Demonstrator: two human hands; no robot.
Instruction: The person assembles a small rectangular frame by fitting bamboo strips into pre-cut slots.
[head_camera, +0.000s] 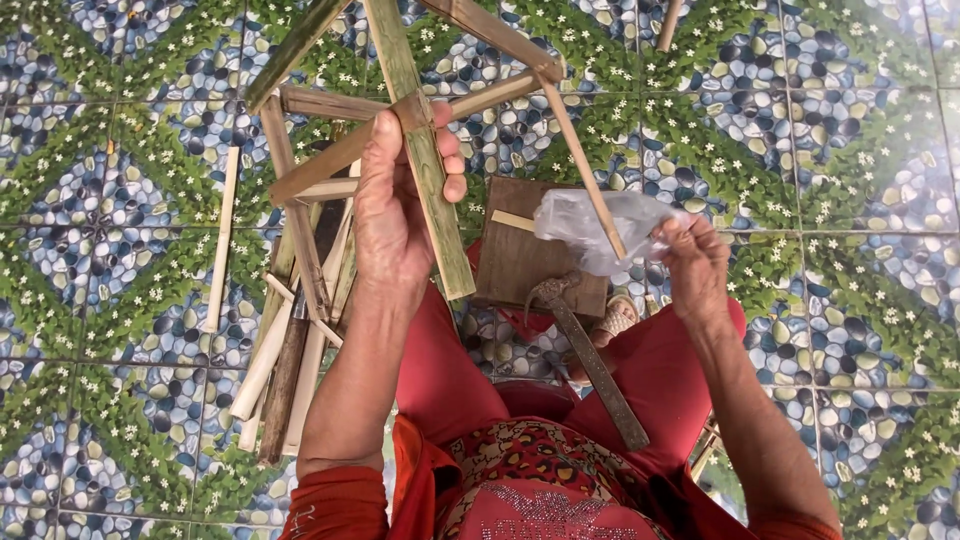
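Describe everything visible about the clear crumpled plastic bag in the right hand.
The clear crumpled plastic bag is thin, translucent and whitish, bunched into soft folds. The right hand pinches its right end between fingertips, so it hangs in the air above the brown wooden block on the patterned tile floor. A thin slat of the split-bamboo frame, held by the left hand, crosses in front of it. What it contains, if anything, cannot be told.
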